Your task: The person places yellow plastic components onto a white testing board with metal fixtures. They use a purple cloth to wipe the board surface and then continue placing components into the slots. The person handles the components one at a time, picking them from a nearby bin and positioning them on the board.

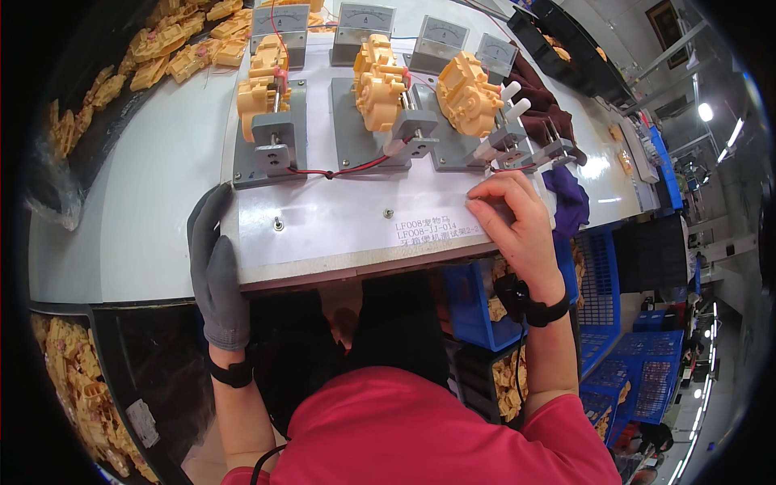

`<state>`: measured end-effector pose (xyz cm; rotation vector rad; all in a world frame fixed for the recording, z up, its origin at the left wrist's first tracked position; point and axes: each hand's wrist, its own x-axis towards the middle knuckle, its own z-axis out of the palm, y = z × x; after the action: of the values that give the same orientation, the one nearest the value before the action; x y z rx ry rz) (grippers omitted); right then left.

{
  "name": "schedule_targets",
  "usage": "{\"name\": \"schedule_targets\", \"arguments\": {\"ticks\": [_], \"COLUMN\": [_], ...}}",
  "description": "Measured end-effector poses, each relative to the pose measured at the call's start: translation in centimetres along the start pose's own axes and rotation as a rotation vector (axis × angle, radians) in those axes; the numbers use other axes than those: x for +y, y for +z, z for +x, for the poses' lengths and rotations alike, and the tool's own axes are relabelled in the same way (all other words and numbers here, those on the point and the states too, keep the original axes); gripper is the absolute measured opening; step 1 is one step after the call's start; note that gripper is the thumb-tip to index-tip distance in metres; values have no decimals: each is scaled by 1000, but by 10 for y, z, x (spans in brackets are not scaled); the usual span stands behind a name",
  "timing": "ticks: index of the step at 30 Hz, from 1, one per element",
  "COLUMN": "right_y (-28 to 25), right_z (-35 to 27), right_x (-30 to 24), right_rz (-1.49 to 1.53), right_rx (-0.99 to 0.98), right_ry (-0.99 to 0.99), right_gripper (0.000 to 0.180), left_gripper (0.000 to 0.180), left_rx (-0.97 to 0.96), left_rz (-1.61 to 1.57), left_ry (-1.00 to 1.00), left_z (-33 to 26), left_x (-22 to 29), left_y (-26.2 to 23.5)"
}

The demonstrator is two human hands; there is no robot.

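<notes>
Your left hand (217, 271), in a grey glove, grips the left front corner of the white test board (339, 218), fingers closed over its edge. Your bare right hand (513, 222) rests on the board's right front edge, fingers curled together on the surface, holding nothing. Three yellow gearboxes (380, 77) sit clamped in grey fixtures (271, 141) along the board's back, before four panel meters (364, 20).
</notes>
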<state>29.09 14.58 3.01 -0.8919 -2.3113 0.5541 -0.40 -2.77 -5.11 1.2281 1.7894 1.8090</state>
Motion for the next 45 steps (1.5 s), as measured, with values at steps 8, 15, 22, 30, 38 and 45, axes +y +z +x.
{"name": "schedule_targets", "arguments": {"ticks": [8,15,22,30,38,45], "right_y": [2,1,5,4,8,4], "right_z": [6,-8,-5,-5,-2,-8], "right_x": [23,26,29,30,28,19], "right_rz": [24,124,78,77,67,73], "right_rx": [26,82,130,141,121,85], "right_ry": [-237,-146,-229,-242,-244,-72], "right_gripper": [12,13,15,14,12,11], "left_gripper": [60,57,57,58,60,58], "left_rx": [107,111,62,47,99,24], "left_rz": [-436,-218,-92,-90,-164,-85], "left_ry": [-182,-200,-162,-118,-167,-41], "left_z": [-1,-6,-2,0,-3,1], "left_x": [-9,23,15,9,3,-4], "left_y": [10,24,12,12,11,6]}}
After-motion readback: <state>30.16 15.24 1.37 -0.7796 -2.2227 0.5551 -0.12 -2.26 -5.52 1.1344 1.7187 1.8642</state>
